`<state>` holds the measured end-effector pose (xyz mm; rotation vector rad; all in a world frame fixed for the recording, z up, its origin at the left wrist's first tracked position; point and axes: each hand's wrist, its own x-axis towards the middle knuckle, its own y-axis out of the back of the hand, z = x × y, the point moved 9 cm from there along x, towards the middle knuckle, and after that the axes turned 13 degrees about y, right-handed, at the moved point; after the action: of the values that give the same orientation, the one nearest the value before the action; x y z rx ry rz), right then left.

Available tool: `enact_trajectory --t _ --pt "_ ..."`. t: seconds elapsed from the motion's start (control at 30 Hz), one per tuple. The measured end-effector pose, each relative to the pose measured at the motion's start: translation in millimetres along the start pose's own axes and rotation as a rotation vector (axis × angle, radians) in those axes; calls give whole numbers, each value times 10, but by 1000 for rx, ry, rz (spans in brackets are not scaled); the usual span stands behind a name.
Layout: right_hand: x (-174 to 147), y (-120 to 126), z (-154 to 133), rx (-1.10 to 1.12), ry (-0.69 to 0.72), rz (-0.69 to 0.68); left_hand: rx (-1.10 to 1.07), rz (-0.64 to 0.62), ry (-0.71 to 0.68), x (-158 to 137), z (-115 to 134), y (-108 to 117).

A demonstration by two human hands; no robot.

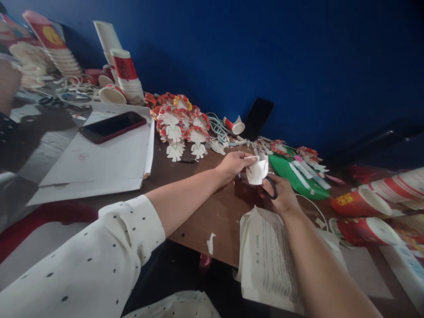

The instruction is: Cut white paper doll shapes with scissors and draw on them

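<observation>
My left hand (236,166) pinches a small white piece of paper cup (257,172) above the brown table. In my right hand (281,194) is a pair of scissors (272,187) with dark handle loops, its blades up against the white piece and partly hidden behind it. Beneath my right wrist lies a printed paper bag (265,256). Left of my hands stands a cluster of cut-out paper figures (198,143) with red and yellow ruffled edges.
Stacked paper cups (129,81) rise at the back left, near a phone (112,126) on a white board (96,163). Another phone (260,115) leans on the blue wall. Markers (303,172) rest on a green disc (280,165). Red cups (357,201) lie at right. Someone's hand (8,84) is far left.
</observation>
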<state>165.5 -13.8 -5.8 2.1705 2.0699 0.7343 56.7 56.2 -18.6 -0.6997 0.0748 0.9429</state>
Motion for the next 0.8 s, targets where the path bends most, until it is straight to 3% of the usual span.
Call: enact_trajectory --t 0.53,0.8 --pt "-29 -11 -74 -7 -131 35 125 -72 -14 -44 99 -5" --pt "-21 -58 -75 -12 -97 -31 216 -64 -60 -12 116 17"
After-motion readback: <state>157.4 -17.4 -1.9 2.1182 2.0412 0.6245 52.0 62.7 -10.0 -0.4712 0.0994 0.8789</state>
